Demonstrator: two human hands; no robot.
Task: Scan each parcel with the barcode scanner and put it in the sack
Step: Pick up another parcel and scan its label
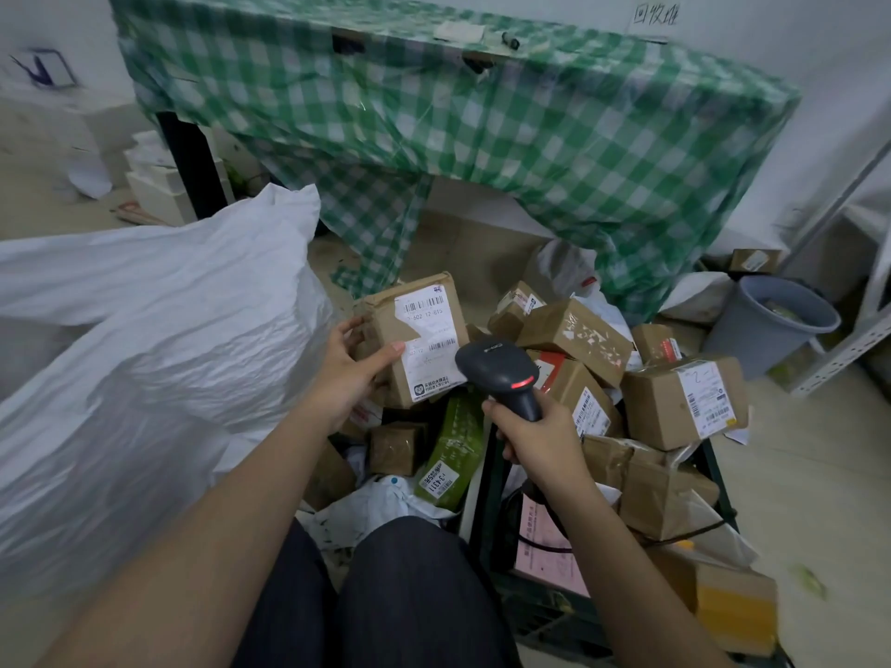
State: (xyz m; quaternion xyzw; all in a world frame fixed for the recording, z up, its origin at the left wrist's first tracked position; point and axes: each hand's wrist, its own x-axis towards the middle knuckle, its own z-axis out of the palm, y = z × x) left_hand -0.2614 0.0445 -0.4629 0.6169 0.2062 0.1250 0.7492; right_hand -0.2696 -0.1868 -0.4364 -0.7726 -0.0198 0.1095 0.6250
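One parcel (414,337) is up for scanning: the left hand (344,373) grips it at its left edge, thumb on the label face, holding it above the heap of boxes (573,378) and just beside the white sack (144,339) on the person's left. The right hand (535,438) is clenched round the handle of the scanner (499,371), whose head sits close to the label's lower right corner with a red light showing. In my judgement the scan goes best with the label kept flat and steady, the thumb clear of the barcodes and the scanner drawn back a little to take in a full code before the parcel swings left into the sack.
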